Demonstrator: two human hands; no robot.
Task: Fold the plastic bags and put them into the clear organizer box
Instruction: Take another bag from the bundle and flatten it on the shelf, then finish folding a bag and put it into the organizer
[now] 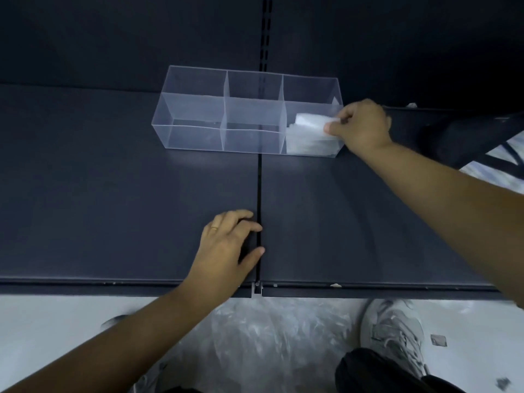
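Organizer box (pixel 192 136) sits toward the back of a dark shelf (pixel 113 180). It's clear plastic with 3 compartments in a row, and it straddles the seam (pixel 259 188) where 2 shelf panels meet. Behind it a slotted upright (pixel 266 38) runs up the back wall.

The right compartment has a stack of folded bags (pixel 309 146) in it, whitish and a bit crinkly, filling the lower part.

Right hand (pixel 363 124) is reached out over the right end of the box, with thumb and fingertips pinching a folded plastic bag (pixel 310 121) by its right edge. That bag is in the top of the right compartment, just above the stack. Can't tell if it's touching the stack or not. The rest of the fingers are curled in.

Left hand (pixel 226 248) is palm down on the shelf near the front edge, right beside the seam and well apart from the box. Fingers are relaxed and slightly spread, holding nothing, tips on the shelf. There's a gold ring (pixel 214 228) on 1 finger.

Below the shelf edge there's a heap of loose plastic bags (pixel 255 336) on the pale floor, with a grey sneaker (pixel 394 333) next to it on the right.
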